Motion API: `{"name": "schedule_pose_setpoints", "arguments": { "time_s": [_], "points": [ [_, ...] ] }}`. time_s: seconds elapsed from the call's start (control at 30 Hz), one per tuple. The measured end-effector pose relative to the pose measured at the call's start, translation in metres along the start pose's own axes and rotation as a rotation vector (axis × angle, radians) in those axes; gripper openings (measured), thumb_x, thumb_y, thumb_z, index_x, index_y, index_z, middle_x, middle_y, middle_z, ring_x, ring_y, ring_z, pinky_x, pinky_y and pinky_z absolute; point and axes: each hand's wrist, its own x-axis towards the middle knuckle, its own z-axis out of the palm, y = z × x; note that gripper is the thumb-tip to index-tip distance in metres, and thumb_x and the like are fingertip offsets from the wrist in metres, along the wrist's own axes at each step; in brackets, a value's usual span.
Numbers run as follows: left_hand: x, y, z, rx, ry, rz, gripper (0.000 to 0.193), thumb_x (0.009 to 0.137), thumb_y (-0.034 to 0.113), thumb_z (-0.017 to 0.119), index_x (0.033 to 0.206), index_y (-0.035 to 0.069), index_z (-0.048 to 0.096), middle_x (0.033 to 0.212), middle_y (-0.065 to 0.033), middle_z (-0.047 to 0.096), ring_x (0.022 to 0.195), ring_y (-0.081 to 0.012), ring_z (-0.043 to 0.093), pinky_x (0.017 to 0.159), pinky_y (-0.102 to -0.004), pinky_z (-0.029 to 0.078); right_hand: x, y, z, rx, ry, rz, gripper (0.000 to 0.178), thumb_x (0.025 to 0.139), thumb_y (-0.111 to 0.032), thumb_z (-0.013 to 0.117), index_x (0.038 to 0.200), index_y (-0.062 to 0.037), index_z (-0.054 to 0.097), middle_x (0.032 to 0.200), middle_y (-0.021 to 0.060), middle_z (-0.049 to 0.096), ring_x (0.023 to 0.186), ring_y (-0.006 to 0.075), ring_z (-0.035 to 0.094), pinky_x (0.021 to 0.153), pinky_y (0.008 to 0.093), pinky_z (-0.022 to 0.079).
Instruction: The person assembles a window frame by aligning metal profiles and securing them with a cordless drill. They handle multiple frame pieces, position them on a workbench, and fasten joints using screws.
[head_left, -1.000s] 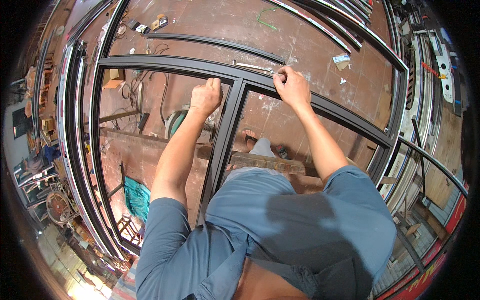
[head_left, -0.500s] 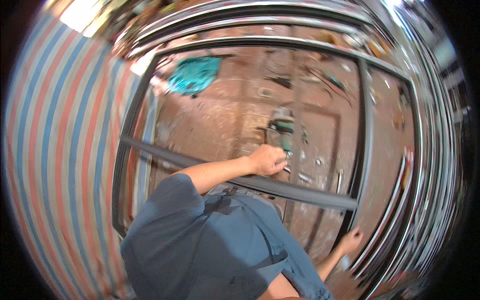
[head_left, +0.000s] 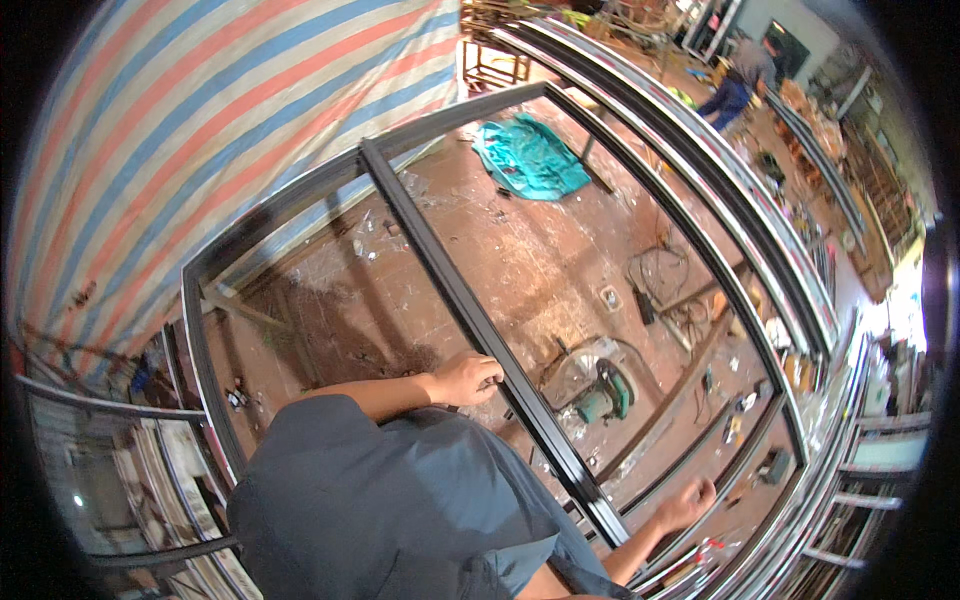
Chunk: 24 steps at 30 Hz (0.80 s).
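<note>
Tarp (head_left: 180,140): you are seeing red, blue and white stripes hanging at far left.
Teal cloth (head_left: 530,155): lying crumpled on the far floor.
Green power saw (head_left: 600,395): sitting on the brown floor (head_left: 520,250).
Another person (head_left: 735,80): bending over, far right.

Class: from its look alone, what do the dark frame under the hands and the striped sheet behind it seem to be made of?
Frame: probably painted or coated metal, with straight, thin, glossy dark bars. Striped sheet: likely woven plastic tarpaulin, as it sags and creases and has a slight sheen.
</note>
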Motion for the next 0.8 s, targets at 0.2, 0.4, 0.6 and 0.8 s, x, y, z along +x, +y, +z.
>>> {"name": "schedule_pose_setpoints", "arguments": {
  "time_s": [0.2, 0.4, 0.6, 0.8],
  "points": [
    [-0.071, -0.118, -0.096, 0.067, 0.25, -0.133, 0.019, 0.09, 0.021, 0.08, 0.1, 0.009, 0.069, 0.093, -0.0122, 0.072, 0.09, -0.0391, 0.073, 0.081, -0.0509, 0.058, -0.106, -0.24, 0.209, 0.162, -0.571, -0.25, 0.03, 0.099, -0.015, 0.085, 0.124, 0.0004, 0.076, 0.119, 0.0127, 0.076, 0.114, 0.0268, 0.071, 0.104, 0.0413, 0.056],
    [-0.187, -0.213, -0.214, 0.196, 0.477, -0.421, 0.022, 0.088, 0.023, 0.083, 0.102, 0.009, 0.073, 0.1, -0.015, 0.074, 0.101, -0.0403, 0.072, 0.091, -0.0533, 0.058, -0.236, -0.436, 0.312, 0.093, -1.155, -0.581, 0.046, 0.092, -0.029, 0.091, 0.129, -0.0056, 0.075, 0.136, 0.0197, 0.071, 0.132, 0.0427, 0.064, 0.115, 0.0516, 0.05],
    [-0.228, -0.256, -0.332, 0.572, 0.772, -0.534, 0.021, 0.088, 0.024, 0.083, 0.099, 0.01, 0.073, 0.109, -0.0153, 0.072, 0.112, -0.0424, 0.066, 0.099, -0.0573, 0.054, -0.29, -0.506, 0.405, -0.038, -1.369, -0.684, 0.07, 0.089, -0.043, 0.092, 0.142, -0.0039, 0.068, 0.145, 0.0231, 0.067, 0.138, 0.045, 0.062, 0.119, 0.0535, 0.049],
    [-0.212, -0.31, -0.437, 0.595, 0.893, -0.617, 0.035, 0.088, 0.029, 0.085, 0.111, 0.006, 0.07, 0.121, -0.0181, 0.068, 0.125, -0.045, 0.061, 0.11, -0.0567, 0.051, -0.316, -0.558, 0.513, -0.054, -1.314, -0.848, 0.085, 0.088, -0.049, 0.092, 0.152, -0.0032, 0.06, 0.153, 0.0257, 0.061, 0.144, 0.0471, 0.058, 0.123, 0.055, 0.047]
  ]
}}
